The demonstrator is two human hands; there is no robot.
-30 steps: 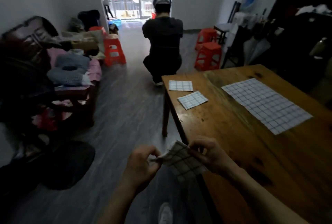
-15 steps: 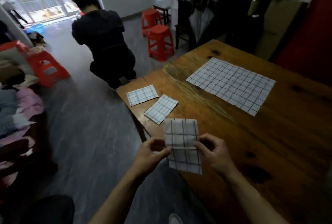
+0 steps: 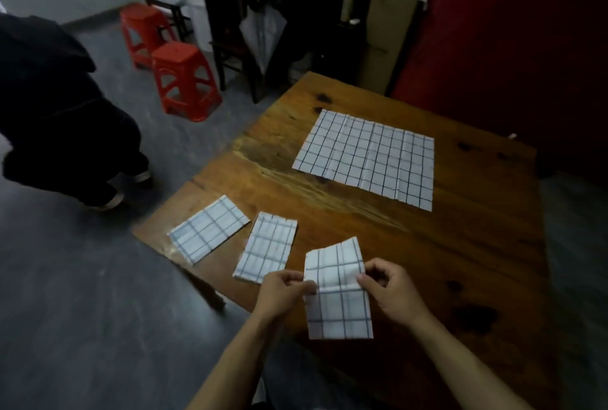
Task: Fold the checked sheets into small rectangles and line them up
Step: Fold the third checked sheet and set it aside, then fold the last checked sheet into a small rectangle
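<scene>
I hold a partly folded checked sheet (image 3: 339,304) over the near part of the wooden table (image 3: 460,245). My left hand (image 3: 283,294) pinches its left edge and my right hand (image 3: 391,291) pinches its right edge at mid height. Its top corner curls up. Two folded checked rectangles lie side by side near the table's left corner: one (image 3: 209,228) at the far left, another (image 3: 266,246) just right of it. A large unfolded checked sheet (image 3: 368,158) lies flat farther back on the table.
A person in dark clothes (image 3: 49,97) crouches on the grey floor at the left. Two red plastic stools (image 3: 184,80) stand beyond the table's left side. Dark chairs, a folded umbrella (image 3: 263,34) and a cardboard box (image 3: 385,31) crowd the back.
The view has swung right and down onto the table. The held sheet has come from beside the table edge to over the tabletop, next to the two folded rectangles.
</scene>
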